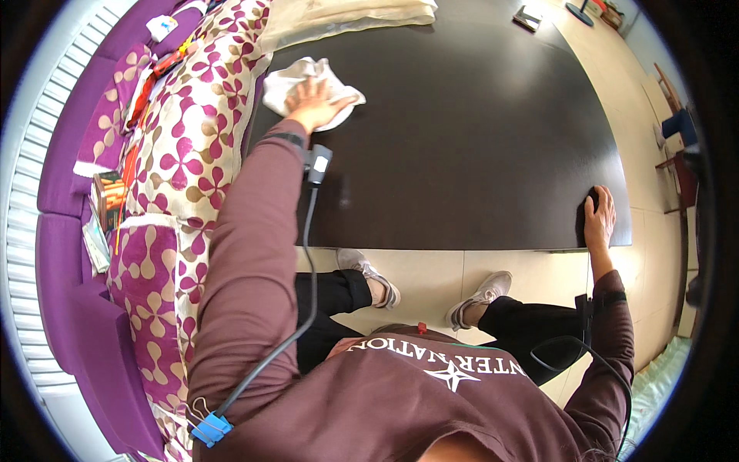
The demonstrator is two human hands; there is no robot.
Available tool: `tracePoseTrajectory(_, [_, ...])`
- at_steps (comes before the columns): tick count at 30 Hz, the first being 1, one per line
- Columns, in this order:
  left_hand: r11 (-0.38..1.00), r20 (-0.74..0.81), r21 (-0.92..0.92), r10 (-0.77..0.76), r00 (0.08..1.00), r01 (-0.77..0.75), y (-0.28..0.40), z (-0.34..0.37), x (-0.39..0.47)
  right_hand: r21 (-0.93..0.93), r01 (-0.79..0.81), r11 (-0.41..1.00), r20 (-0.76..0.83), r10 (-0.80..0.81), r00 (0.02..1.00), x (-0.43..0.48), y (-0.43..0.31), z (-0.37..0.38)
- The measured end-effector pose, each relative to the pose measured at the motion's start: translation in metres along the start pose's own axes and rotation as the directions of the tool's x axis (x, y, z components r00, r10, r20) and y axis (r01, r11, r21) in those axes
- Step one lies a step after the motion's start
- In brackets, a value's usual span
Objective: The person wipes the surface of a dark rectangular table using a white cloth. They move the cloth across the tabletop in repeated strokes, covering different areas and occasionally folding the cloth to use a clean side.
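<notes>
My left hand (312, 105) lies flat with spread fingers on a crumpled white cloth (281, 86), pressing it against the dark table top (450, 133). The cloth is near the table's left side, beside the sofa, and spreads out past the fingers. At the right front corner of the table rests my right hand (601, 222), thumb apart from the fingers, with a dark shadow beneath and beside it. I see no object in that hand.
A purple sofa (60, 254) with a flower-patterned cover (183, 156) runs along the left. Cream fabric (352, 17) covers the table's far left end. A small box-like object (527, 18) sits at the far right. A cable (312, 277) hangs along my left arm.
</notes>
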State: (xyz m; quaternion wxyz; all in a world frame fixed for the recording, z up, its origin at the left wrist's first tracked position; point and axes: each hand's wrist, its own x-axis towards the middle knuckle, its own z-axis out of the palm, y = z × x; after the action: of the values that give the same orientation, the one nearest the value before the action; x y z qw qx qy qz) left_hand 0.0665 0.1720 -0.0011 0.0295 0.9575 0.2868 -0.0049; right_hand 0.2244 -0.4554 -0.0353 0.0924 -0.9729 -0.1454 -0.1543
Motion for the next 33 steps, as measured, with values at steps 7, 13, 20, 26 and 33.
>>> tracePoseTrajectory(7, [0.778, -0.011, -0.034, 0.627, 0.779, -0.627, 0.162, 0.024, -0.098, 0.052, 0.0, 0.999, -0.021, 0.002, 1.0, 0.0, -0.007, -0.005])
tracePoseTrajectory(13, [0.668, -0.214, -0.085, 0.713, 0.668, -0.74, 0.137, 0.028, -0.229, 0.038, 0.014, 0.999, -0.041, -0.012, 0.999, 0.004, 0.002, 0.003])
tracePoseTrajectory(20, [0.984, -0.261, 0.004, 0.171, 0.95, -0.176, -0.088, 0.004, -0.244, 0.002, 0.025, 1.0, -0.054, -0.025, 0.998, 0.007, 0.004, 0.007])
tracePoseTrajectory(26, [0.948, -0.185, 0.207, 0.28, 0.942, -0.242, -0.087, 0.014, -0.26, 0.002, 0.021, 1.0, -0.032, -0.021, 0.999, 0.008, 0.001, 0.006])
tracePoseTrajectory(33, [0.67, -0.34, 0.042, 0.707, 0.62, -0.741, 0.138, 0.038, -0.243, -0.003, 0.016, 1.0, -0.028, -0.016, 0.999, 0.011, 0.006, 0.01])
